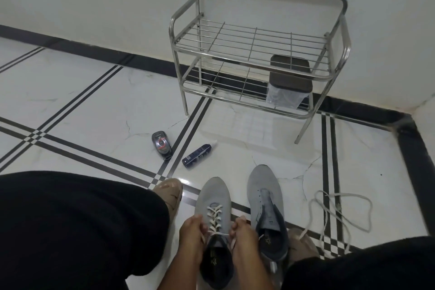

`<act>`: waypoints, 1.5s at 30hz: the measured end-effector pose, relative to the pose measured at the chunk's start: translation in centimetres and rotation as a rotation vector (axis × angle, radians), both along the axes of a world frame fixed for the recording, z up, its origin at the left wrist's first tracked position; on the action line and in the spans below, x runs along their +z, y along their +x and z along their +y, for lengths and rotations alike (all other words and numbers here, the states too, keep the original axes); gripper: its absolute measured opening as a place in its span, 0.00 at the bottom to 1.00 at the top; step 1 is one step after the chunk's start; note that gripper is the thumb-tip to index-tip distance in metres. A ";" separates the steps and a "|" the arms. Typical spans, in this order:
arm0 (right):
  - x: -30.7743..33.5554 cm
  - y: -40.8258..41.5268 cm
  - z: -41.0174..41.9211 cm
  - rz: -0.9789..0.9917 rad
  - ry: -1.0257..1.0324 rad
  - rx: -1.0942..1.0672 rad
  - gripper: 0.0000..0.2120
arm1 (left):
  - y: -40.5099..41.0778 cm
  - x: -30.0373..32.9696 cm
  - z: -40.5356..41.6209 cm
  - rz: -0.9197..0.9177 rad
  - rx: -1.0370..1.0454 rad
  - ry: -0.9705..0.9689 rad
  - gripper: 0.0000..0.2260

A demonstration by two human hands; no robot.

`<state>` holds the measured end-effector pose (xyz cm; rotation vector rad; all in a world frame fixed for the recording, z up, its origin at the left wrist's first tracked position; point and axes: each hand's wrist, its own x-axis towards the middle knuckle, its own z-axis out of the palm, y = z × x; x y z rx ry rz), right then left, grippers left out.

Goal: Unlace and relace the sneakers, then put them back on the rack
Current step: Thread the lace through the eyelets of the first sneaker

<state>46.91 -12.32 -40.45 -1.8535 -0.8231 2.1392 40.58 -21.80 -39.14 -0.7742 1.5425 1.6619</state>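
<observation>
My left hand (191, 227) was curled at the left side of the laced sneaker (213, 198), fingers pinching one end of its lace (214, 216); my right hand (241, 231) was curled at the shoe's right side, pinching the other end, with a short run of lace stretched straight between the two hands across the top eyelets; the lace crossed up the front in several white X's; the shoe was grey with a dark collar, toe pointing away from me, sole on the floor

Just beside it to the right stood the second sneaker (264, 189), same grey, eyelets bare and tongue exposed; its loose lace (341, 209) lay in open loops on the tile (94, 101) further right, apart from the shoe; my black-clad knees framed the lower corners, and a tan slipper (170, 189) showed at the left knee's edge

Ahead on the floor lay a dark blue spray bottle (199, 152) on its side, and near it to the left a small dark oval container (161, 145) with a red mark; well apart from both sneakers, against the white wall, stood the steel wire rack (259, 37), two tiers; the upper tier held nothing visible; on the lower tier, right end, sat a small bin (290, 85) with a dark lid and a clear liner; the floor was white marble-look tile with black double lines and a black border along the wall
</observation>
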 end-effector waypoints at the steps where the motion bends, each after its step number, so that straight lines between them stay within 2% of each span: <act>1: 0.0 0.1 0.0 -0.024 0.039 0.071 0.14 | 0.4 -0.2 0.1 0.042 -0.104 -0.024 0.11; 3: 0.4 0.3 -0.2 -0.005 0.090 0.184 0.09 | 1.1 -0.2 0.2 0.085 -0.267 0.005 0.08; 5: 0.6 0.4 -0.3 0.053 0.079 0.234 0.07 | 1.2 0.1 0.4 0.107 -0.326 0.047 0.11; 8: 1.0 0.4 -0.2 0.094 0.063 0.265 0.11 | 1.2 1.3 0.5 0.131 -0.378 0.093 0.13; 11: 1.9 0.5 -0.3 0.094 0.084 0.276 0.11 | 1.1 2.2 0.3 0.179 -0.445 0.027 0.08; 16: 1.6 0.6 -0.6 0.007 0.114 0.274 0.06 | 1.0 2.1 -0.3 0.268 -0.633 -0.085 0.07; 18: 1.5 0.7 -0.8 0.045 0.099 0.298 0.05 | 1.0 1.8 -0.9 0.282 -0.658 -0.132 0.07; 23: 1.8 0.7 -1.0 0.089 0.065 0.368 0.06 | 0.5 1.4 -1.5 0.309 -0.689 -0.109 0.07; 32: 3.0 1.1 -1.1 0.184 -0.076 0.494 0.07 | 0.3 2.1 -2.0 0.306 -0.675 -0.162 0.14; 35: 2.7 1.3 -1.4 0.120 -0.001 0.522 0.07 | 0.3 2.4 -2.0 0.285 -0.716 -0.096 0.14; 38: 2.6 1.1 -1.5 0.090 -0.020 0.506 0.11 | 0.6 2.8 -1.7 0.243 -0.762 -0.048 0.09; 40: 2.9 1.0 -1.4 0.107 0.014 0.605 0.12 | 0.7 3.4 -1.7 0.263 -0.770 -0.064 0.07; 42: 3.3 1.1 -1.2 0.092 0.143 0.741 0.08 | 0.6 4.1 -1.8 0.289 -0.746 -0.118 0.08; 45: 3.4 1.0 -0.9 0.026 0.343 0.859 0.10 | 0.4 4.3 -2.0 0.305 -0.692 -0.190 0.06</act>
